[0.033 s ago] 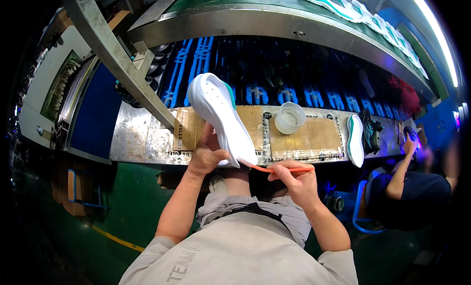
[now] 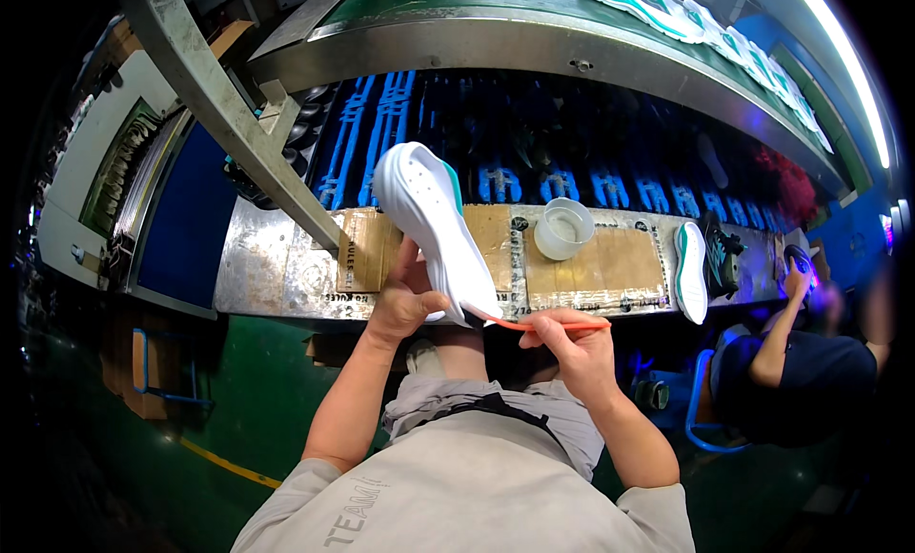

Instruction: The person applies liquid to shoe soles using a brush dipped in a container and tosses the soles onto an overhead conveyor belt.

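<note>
My left hand [image 2: 405, 303] is closed around a white shoe sole [image 2: 440, 231] with a green patch on its side. The sole is tilted up, its hollow inner face partly showing, and its far end leans over the bench. In my right hand [image 2: 574, 351] a thin brush with an orange handle [image 2: 515, 324] is pinched between thumb and fingers. The brush's tip touches or nearly touches the near end of the sole. A translucent white cup [image 2: 564, 231] stands on the bench beyond my right hand.
Cardboard pieces [image 2: 596, 272] are taped on the metal bench [image 2: 272, 267]. Another white sole [image 2: 690, 272] and a dark shoe [image 2: 722, 258] lie to the right. A slanted metal post [image 2: 233, 124] rises at left. More soles [image 2: 658, 15] lie on the green belt above. A co-worker [image 2: 796, 372] sits at right.
The sole has shifted slightly to the right in my left hand. The brush tip has moved a little along the sole's near end.
</note>
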Tool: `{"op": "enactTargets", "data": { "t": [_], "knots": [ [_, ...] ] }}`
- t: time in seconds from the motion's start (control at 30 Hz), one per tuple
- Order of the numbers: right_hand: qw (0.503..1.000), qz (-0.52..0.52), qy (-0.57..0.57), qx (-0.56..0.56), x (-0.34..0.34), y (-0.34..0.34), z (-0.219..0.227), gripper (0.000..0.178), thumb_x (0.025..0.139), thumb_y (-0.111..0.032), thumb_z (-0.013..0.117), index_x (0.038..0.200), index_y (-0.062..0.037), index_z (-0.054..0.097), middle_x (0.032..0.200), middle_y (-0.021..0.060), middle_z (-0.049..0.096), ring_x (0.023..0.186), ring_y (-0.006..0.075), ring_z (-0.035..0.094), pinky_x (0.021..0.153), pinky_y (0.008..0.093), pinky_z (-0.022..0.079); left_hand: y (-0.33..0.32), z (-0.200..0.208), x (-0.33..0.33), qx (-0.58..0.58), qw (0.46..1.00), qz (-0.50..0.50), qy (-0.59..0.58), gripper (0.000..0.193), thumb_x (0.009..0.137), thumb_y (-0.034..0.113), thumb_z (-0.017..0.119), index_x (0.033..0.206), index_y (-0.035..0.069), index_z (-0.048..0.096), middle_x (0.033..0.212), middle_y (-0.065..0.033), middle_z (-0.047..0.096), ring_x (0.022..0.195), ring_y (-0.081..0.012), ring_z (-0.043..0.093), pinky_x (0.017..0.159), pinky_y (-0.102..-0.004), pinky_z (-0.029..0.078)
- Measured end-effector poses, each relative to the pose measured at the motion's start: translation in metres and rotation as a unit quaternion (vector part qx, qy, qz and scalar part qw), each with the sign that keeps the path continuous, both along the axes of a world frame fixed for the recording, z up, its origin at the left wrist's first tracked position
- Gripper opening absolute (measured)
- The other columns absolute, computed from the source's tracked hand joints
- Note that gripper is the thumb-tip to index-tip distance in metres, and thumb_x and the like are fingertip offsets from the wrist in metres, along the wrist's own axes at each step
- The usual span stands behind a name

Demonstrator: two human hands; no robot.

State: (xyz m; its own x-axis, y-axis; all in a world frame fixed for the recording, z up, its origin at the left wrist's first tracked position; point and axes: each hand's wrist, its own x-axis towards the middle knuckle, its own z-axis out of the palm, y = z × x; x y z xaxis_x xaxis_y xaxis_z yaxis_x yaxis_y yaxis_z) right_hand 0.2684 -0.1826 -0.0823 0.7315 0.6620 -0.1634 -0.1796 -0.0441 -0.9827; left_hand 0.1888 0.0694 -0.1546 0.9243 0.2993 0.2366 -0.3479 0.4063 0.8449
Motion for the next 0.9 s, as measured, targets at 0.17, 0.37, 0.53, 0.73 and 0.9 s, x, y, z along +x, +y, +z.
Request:
{"op": "enactTargets", "data": {
  "t": [0.17, 0.37, 0.53, 0.73, 0.9],
  "knots": [
    [0.984, -0.085, 0.107, 0.116, -0.001, 0.022, -0.017, 0.031, 0.108, -0.023, 0.065, 0.112, 0.0061, 0.075, 0.095, 0.0109, 0.077, 0.088, 0.0134, 0.069, 0.082, 0.0274, 0.055, -0.017, -0.008, -0.010, -0.010, 0.997, -0.041, 0.070, 0.132, 0.073, 0.021, 0.100, 0.172, 0.015, 0.014, 0.160, -0.0069, 0.045, 0.146, -0.0218, 0.046, 0.121, -0.0402, 0.037],
    [0.993, -0.083, 0.019, 0.087, 0.016, 0.017, -0.013, 0.028, 0.106, -0.020, 0.068, 0.114, 0.0049, 0.075, 0.096, 0.0103, 0.076, 0.088, 0.0152, 0.070, 0.082, 0.0285, 0.056, -0.016, -0.011, -0.024, -0.057, 0.986, -0.083, 0.134, 0.101, 0.098, 0.047, 0.069, 0.172, 0.009, 0.012, 0.164, -0.0145, 0.042, 0.146, -0.0257, 0.047, 0.120, -0.0412, 0.041],
    [0.858, 0.275, -0.435, -0.009, 0.071, 0.003, 0.052, 0.024, 0.088, -0.006, 0.081, 0.111, -0.0008, 0.078, 0.100, 0.0099, 0.076, 0.088, 0.0236, 0.068, 0.083, 0.0352, 0.055, -0.002, 0.012, -0.053, -0.318, 0.867, -0.236, 0.302, 0.088, 0.095, 0.062, 0.056, 0.155, -0.002, 0.045, 0.132, -0.0301, 0.064, 0.100, -0.0467, 0.073, 0.071, -0.0556, 0.065],
    [0.815, 0.405, -0.414, 0.005, 0.087, 0.028, 0.063, 0.026, 0.086, -0.012, 0.084, 0.111, -0.0088, 0.082, 0.097, 0.0047, 0.076, 0.094, 0.0254, 0.065, 0.085, 0.0382, 0.057, 0.000, 0.011, -0.050, -0.371, 0.763, -0.402, 0.345, 0.086, 0.097, 0.059, 0.051, 0.158, -0.001, 0.040, 0.130, -0.0356, 0.062, 0.100, -0.0541, 0.070, 0.072, -0.0605, 0.063],
    [0.821, 0.366, -0.438, -0.016, 0.111, 0.018, 0.062, 0.022, 0.087, -0.016, 0.083, 0.107, -0.0096, 0.082, 0.095, 0.0036, 0.078, 0.091, 0.0245, 0.066, 0.084, 0.0363, 0.056, 0.004, -0.008, -0.055, -0.484, 0.687, -0.464, 0.281, 0.089, 0.096, 0.058, 0.052, 0.159, -0.004, 0.037, 0.125, -0.0457, 0.058, 0.104, -0.0588, 0.067, 0.074, -0.0624, 0.060]
  ]
}}
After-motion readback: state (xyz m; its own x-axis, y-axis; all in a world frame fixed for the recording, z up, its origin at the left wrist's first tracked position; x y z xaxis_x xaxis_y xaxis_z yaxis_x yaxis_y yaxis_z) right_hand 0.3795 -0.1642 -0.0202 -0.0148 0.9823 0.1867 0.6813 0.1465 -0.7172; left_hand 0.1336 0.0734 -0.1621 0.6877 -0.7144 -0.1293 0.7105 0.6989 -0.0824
